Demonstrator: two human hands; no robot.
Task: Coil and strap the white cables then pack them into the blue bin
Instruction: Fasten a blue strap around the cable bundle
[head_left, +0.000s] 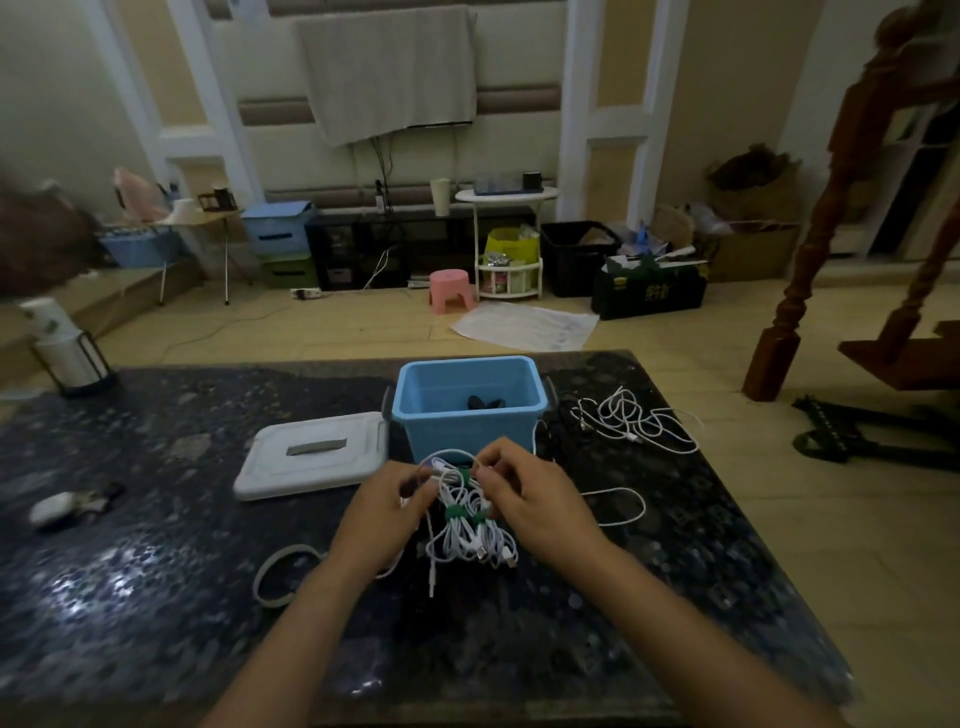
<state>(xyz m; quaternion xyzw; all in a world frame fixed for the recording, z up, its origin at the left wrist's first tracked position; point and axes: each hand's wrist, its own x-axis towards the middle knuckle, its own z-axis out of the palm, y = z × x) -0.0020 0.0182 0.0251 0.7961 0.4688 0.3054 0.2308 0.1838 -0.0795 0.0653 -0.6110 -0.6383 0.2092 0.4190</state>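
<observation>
- While both hands work at the middle of the tabletop (156, 519), I read this as the strapping step: the left hand (387, 512) and the right hand (530, 499) hold a bundle of white cables (467, 535) up between them, just near of the blue bin (467, 410).
- The fingers of each hand are curled and pinching the top of the bundle, left from the left side, right from the right, so the coils hang free below and stay gathered.
- Two green straps (456, 513) already cinch the bundle lower down; a third bit of green shows at the top between the fingertips, which I judge is the one being fastened.
- The bin stands open just far of the hands, its white lid (311, 457) laid flat to its left, presumably to keep the drop short.
- A loose tangle of white cable (636, 421) lies right of the bin, and another white loop (621, 506) lies right of the right hand, so I judge more coiling remains.
- A pale band (280, 571) lies near-left of the left wrist; I cannot tell whether it is cable or strap.
- Something dark sits in the bin's bottom (485, 402), too dim to identify.
- The fingertips themselves overlap the cables, so the exact pinch point is hard to make out.
</observation>
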